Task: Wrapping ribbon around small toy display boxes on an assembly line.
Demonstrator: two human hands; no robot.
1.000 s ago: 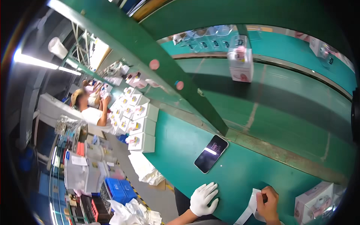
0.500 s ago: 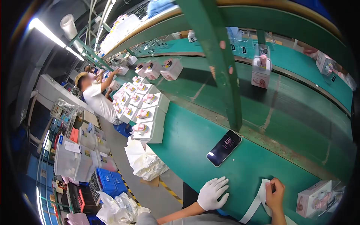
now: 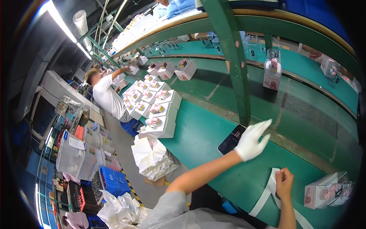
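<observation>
Head view: open white boxes (image 3: 163,123) left of phone (image 3: 231,139) on green table (image 3: 213,126), each holding a pink item. Gloved left hand (image 3: 252,140) spread open just over phone's right edge. Bare right hand (image 3: 284,183) pinching white strip (image 3: 267,192), below phone.

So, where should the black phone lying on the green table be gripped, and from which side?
Probably by its two long edges near the lower end. The phone lies flat on the green table, so pinch across its narrow width from above. The gloved left hand hovers over its upper right end, and the green post stands close behind, so coming from the near, lower-left side looks freest.
</observation>
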